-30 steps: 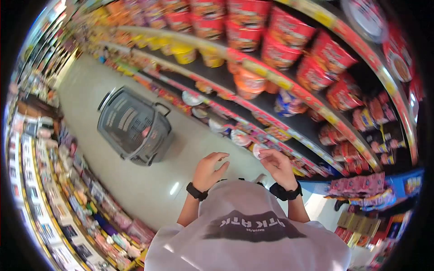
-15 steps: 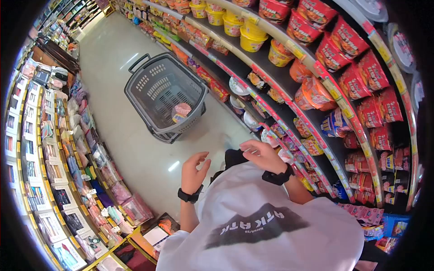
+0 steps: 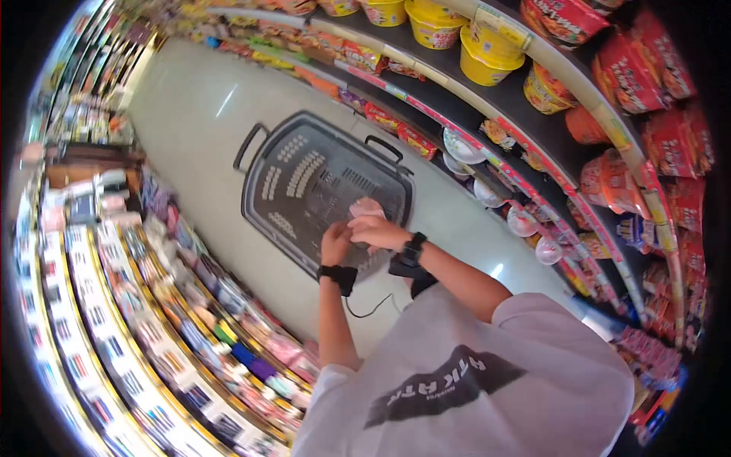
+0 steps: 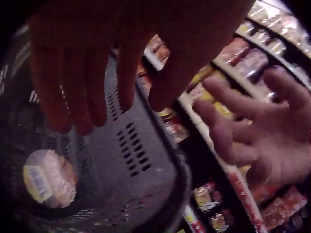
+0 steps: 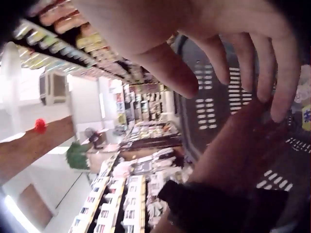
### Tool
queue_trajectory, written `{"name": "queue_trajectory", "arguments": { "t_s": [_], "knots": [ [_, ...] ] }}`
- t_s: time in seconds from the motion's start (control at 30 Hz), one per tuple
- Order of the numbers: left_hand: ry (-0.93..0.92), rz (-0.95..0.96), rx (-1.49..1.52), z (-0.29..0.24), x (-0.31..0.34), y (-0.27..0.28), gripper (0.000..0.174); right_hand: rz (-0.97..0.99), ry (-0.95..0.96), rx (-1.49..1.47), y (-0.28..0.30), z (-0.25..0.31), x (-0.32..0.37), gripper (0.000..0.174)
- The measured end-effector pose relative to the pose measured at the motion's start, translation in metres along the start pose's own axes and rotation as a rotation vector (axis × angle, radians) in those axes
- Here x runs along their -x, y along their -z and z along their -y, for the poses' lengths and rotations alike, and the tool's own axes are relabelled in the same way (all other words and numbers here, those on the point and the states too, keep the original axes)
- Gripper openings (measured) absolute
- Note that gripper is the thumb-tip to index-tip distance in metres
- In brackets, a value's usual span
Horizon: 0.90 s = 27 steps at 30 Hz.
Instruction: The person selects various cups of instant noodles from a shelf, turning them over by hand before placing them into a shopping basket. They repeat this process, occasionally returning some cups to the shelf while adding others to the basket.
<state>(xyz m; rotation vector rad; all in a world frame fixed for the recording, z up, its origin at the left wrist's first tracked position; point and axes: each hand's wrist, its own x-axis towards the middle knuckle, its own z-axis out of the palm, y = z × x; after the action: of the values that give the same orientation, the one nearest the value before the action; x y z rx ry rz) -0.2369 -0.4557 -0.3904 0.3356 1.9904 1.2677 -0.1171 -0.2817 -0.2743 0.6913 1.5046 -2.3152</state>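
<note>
A grey basket (image 3: pixel 259 175) stands on the floor with one round pink-and-yellow package (image 3: pixel 367 207) inside, also seen from above as a package with a label (image 4: pixel 51 178) in the left wrist view. Over the basket, the left hand (image 3: pixel 335 244) and right hand (image 3: pixel 379 232) are close together, perhaps touching. In the left wrist view the left hand's relaxed fingers (image 4: pixel 92 92) point down, holding nothing visible, and the right hand (image 4: pixel 267 131) is spread with fingers slightly bent. The right wrist view shows the right hand (image 5: pixel 214 43) with loose, separated fingers above the left hand (image 5: pixel 243 141).
Shelves of noodle tubs (image 3: pixel 487 57) and packets run along the right side. Stationery racks (image 3: pixel 152 305) fill the left. The aisle floor (image 3: pixel 190 91) stretches beyond the basket. A thin black cable (image 3: pixel 373 312) hangs near the person's body.
Both hands have moved forward from near the chest to above the basket and come together. The basket appears nearer and farther right in the head view; the package still lies inside.
</note>
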Motion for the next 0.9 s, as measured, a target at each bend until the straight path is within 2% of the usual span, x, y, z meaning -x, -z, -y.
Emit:
{"name": "queue_trajectory", "arguments": {
  "t_s": [0.03,0.07,0.1,0.17,0.2,0.23,0.3,0.37,0.43,0.47,0.53,0.6,0.63,0.7,0.73,0.77,0.8,0.83,0.87,0.9],
  "knots": [
    [0.052,0.003,0.007,0.020,-0.029,0.004,0.033,-0.022,-0.059,-0.046,0.003,-0.009,-0.047,0.044],
    [0.177,0.094,-0.068,0.008,-0.039,0.008,0.036,0.015,-0.020,0.168,0.012,-0.028,-0.102,0.045],
    [0.392,0.073,0.343,0.062,-0.064,0.005,0.038,0.049,0.003,0.374,0.020,-0.058,-0.158,0.045],
    [0.105,0.372,-0.437,0.111,-0.076,0.025,0.041,-0.030,-0.117,0.554,0.025,-0.104,-0.233,0.048],
    [-0.087,0.517,-0.795,0.131,-0.086,0.029,0.043,-0.176,-0.315,0.468,0.027,-0.082,-0.220,0.053],
    [0.027,0.574,-0.842,0.154,-0.094,0.032,0.044,-0.342,-0.496,0.359,0.028,-0.057,-0.203,0.058],
    [0.268,0.658,-0.931,0.189,-0.094,0.035,0.047,-0.475,-0.566,0.407,0.033,-0.065,-0.197,0.065],
    [0.378,0.666,-0.584,0.203,-0.094,0.027,0.048,-0.570,-0.674,0.398,0.039,-0.077,-0.201,0.070],
    [0.553,0.609,-0.075,0.221,-0.089,0.021,0.048,-0.472,-0.720,0.431,0.044,-0.095,-0.207,0.073],
    [0.717,0.554,0.151,0.227,-0.091,0.020,0.046,-0.420,-0.739,0.449,0.045,-0.102,-0.207,0.075],
    [1.028,0.377,0.477,0.194,-0.092,0.008,0.041,-0.582,-0.667,0.435,0.036,-0.140,-0.217,0.073],
    [1.176,0.206,0.631,0.162,-0.093,-0.002,0.037,-0.697,-0.566,0.582,0.031,-0.170,-0.226,0.067],
    [1.193,0.136,0.666,0.148,-0.094,-0.006,0.035,-0.700,-0.567,0.566,0.036,-0.169,-0.224,0.066],
    [1.094,0.108,0.575,0.129,-0.096,-0.013,0.031,-0.706,-0.570,0.533,0.048,-0.167,-0.220,0.066],
    [0.784,0.317,0.209,0.124,-0.095,-0.007,0.031,-0.720,-0.595,0.425,0.040,-0.173,-0.219,0.068],
    [0.462,0.400,-0.191,0.117,-0.094,-0.001,0.031,-0.558,-0.410,0.271,0.049,-0.175,-0.224,0.069],
    [0.123,0.520,-0.547,0.113,-0.086,-0.001,0.032,-0.506,-0.479,0.231,0.048,-0.122,-0.187,0.066],
    [0.202,0.486,-0.500,0.097,-0.082,0.004,0.037,-0.452,-0.548,0.195,0.048,-0.057,-0.144,0.064],
    [0.278,0.447,-0.452,0.073,-0.077,0.006,0.042,-0.580,-0.555,0.380,0.027,-0.084,-0.174,0.057],
    [0.463,0.355,-0.156,0.089,-0.084,0.022,0.044,-0.627,-0.439,0.372,0.020,-0.074,-0.167,0.057]
  ]
}}
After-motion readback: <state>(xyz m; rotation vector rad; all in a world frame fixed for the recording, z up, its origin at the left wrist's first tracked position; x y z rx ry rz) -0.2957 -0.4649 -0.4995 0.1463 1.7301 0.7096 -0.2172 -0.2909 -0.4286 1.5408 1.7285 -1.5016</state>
